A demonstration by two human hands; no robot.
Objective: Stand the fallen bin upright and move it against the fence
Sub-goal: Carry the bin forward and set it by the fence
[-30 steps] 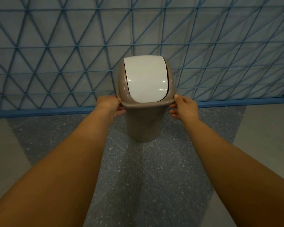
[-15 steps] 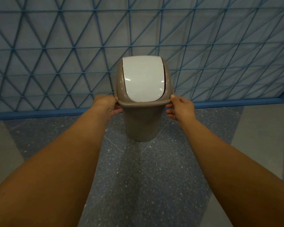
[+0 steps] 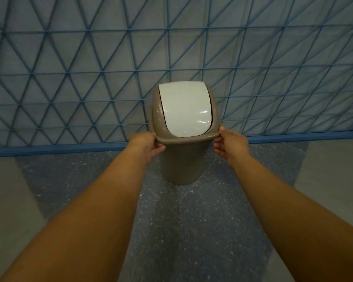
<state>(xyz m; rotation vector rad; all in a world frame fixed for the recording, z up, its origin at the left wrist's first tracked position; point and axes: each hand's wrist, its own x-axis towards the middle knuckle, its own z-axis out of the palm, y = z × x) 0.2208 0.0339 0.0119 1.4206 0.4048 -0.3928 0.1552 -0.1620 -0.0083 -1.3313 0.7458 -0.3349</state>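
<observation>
Taupe bin (image 3: 184, 159) upright near fence (image 3: 69, 78), both hands gripping rim

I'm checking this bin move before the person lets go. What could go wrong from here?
1. Both hands, left hand and right hand, pinch only the lid rim of the bin; if the bin is lifted, the lid might pull off the body.
2. The white swing flap hangs loose and may flip if the bin is jolted.
3. The base appears short of the blue fence rail, so letting go now could leave a gap.
</observation>
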